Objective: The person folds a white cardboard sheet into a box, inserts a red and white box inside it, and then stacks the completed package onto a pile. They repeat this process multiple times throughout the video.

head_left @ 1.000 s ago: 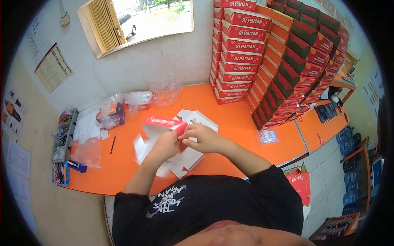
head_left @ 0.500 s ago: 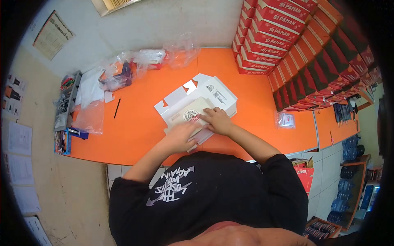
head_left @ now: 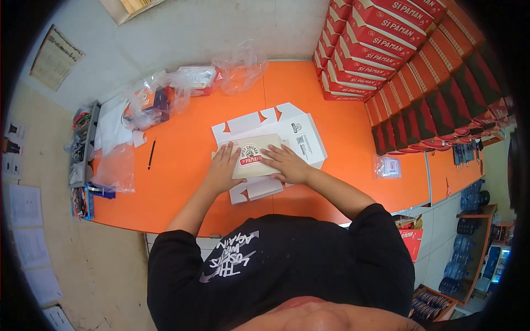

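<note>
On the orange table lies a cardboard food box [head_left: 303, 140], partly unfolded, with white flaps and cut-out tabs along its far and near sides. Its cream panel [head_left: 257, 168] carries a round "Spicy Chicken" logo and a red label. My left hand [head_left: 222, 170] rests on the panel's left end, fingers stretched out. At the opposite end, my right hand [head_left: 287, 164] lies with its fingers spread over the panel. Both palms face down, and the logo shows between them.
Stacked red boxes [head_left: 381, 41] rise at the back right. Clear plastic bags [head_left: 237, 71] lie along the wall. A black pen [head_left: 152, 154] and a grey organizer [head_left: 83, 149] are on the left. A small plastic packet [head_left: 388, 166] sits on the right.
The box has turned so its panel lies straighter before me. My left hand has moved left and away from me, to the panel's left end, uncovering the logo.
</note>
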Demonstrator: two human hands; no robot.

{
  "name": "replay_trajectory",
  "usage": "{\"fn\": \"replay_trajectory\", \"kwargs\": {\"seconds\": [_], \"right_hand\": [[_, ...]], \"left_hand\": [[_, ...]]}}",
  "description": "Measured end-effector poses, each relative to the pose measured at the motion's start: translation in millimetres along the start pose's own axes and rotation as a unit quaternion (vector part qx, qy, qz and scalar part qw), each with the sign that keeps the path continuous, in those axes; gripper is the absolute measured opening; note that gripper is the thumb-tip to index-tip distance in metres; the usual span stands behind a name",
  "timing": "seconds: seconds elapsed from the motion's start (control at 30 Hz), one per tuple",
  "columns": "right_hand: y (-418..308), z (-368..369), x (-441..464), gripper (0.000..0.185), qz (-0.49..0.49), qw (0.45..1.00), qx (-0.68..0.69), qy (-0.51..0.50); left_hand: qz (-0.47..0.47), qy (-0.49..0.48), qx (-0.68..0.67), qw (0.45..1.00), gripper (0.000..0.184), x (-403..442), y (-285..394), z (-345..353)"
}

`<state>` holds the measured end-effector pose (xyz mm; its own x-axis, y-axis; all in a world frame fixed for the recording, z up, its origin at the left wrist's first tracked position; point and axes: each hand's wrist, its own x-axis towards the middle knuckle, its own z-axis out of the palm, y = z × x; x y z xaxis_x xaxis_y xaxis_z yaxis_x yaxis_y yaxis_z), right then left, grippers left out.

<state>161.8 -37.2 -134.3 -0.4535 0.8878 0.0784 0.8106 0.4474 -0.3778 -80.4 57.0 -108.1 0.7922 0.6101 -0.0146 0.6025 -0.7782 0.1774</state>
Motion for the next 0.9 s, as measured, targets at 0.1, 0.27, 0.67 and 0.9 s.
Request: {"fn": "replay_trajectory", "kwargs": {"seconds": [0.1,0.27,0.67,0.9], "right_hand": [[3,-1,3,0.065,0.009,1.0,-0.003,0.009],[2,-4,12,0.053,0.033,0.998,-0.041,0.031],[4,33,6,0.056,0.132,0.963,0.198,0.128],[23,10,30,0.05,0.477,0.763,0.408,0.157]], "left_hand": [[0.027,-0.014,0.023,0.999,0.1,10,-6,-6],[0.066,0.008,0.03,0.997,0.077,17,-7,-2],[0.01,0.102,-0.22,0.97,0.074,-7,-15,44],[-0.027,0.147,-0.46,0.875,0.084,-1,16,-11]]}}
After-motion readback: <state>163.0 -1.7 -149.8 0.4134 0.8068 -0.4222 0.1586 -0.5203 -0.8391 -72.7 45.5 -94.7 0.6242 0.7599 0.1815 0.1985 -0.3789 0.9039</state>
